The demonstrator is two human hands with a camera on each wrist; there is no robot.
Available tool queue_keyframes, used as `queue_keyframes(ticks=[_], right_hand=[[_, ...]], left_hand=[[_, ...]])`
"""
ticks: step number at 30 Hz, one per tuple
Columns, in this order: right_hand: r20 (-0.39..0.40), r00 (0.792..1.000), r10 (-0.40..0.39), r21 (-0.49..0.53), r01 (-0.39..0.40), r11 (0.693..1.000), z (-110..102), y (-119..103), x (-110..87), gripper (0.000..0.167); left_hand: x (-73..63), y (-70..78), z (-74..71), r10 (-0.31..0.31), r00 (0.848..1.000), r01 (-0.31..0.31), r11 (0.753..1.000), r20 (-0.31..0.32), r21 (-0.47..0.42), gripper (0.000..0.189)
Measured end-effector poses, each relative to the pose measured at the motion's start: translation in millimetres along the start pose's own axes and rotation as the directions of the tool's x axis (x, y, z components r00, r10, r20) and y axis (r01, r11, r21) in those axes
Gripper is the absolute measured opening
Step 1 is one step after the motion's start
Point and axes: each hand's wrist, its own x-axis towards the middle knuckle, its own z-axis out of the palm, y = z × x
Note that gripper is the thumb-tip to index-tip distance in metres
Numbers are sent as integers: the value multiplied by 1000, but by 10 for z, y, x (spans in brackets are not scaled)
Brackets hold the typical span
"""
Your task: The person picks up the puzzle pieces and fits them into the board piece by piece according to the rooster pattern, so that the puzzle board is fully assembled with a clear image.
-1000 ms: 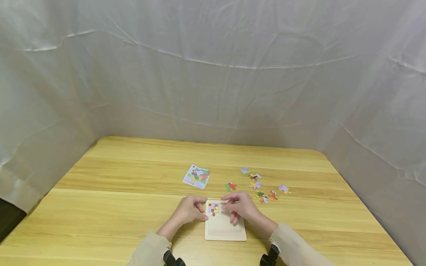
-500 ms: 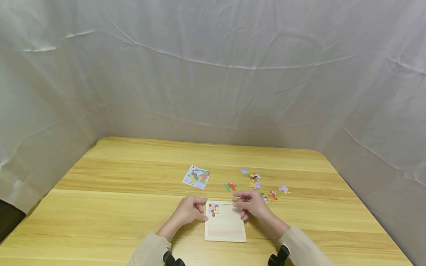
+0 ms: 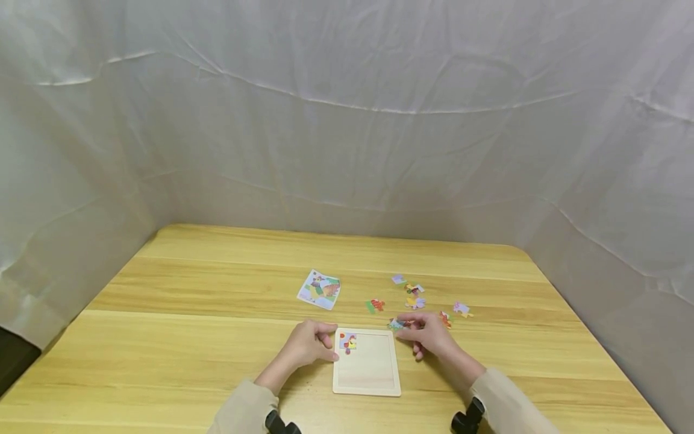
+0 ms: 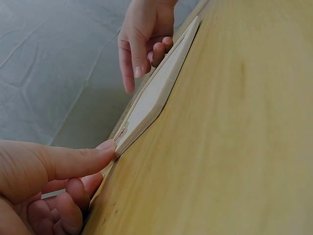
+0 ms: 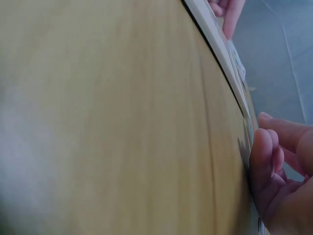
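In the head view a pale wooden puzzle tray (image 3: 365, 380) lies flat. A picture piece (image 3: 348, 341) with a red sun sits in its upper left corner. My left hand (image 3: 308, 345) grips the tray's left edge near that corner with thumb and forefinger. To the right of the tray is my right hand (image 3: 428, 334), fingers loosely bent, with a blue-green puzzle piece (image 3: 397, 324) beside its fingertips; whether they touch it is unclear. In the left wrist view the right hand (image 4: 146, 39) shows nothing between its fingers.
A square picture card (image 3: 320, 289) lies beyond the tray. Several loose puzzle pieces (image 3: 415, 302) are scattered to the right, among them a green-and-red piece (image 3: 375, 305) and a lilac piece (image 3: 462, 308). Pale cloth (image 3: 347, 150) hangs around the wooden table (image 3: 217, 283).
My right hand has moved off the tray to the right, showing the tray's bare right side. The blue-green piece has come into sight by its fingertips. My left hand stays put.
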Motion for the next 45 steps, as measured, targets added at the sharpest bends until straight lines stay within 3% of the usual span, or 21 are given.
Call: queue_keyframes(ticks=[9,23,39,45], right_hand=[[-18,1000,26,-53,-27,998,-68,36,49,47],[43,999,-27,-107,32,994,-99,55,98,51],[81,996,-23,-130,34,991,-114,49,104,43],[55,998,-16,-127,23,992,-110,52,108,41]], left_hand=[[0,-11,4,1,1000,-1,1000,-1,4,53],[5,-14,-4,18,1000,-18,1000,2,-4,53],[-1,-20,10,27,1000,-27,1000,0,-2,52],[4,-28,8,35,999,-35,999,0,-2,52]])
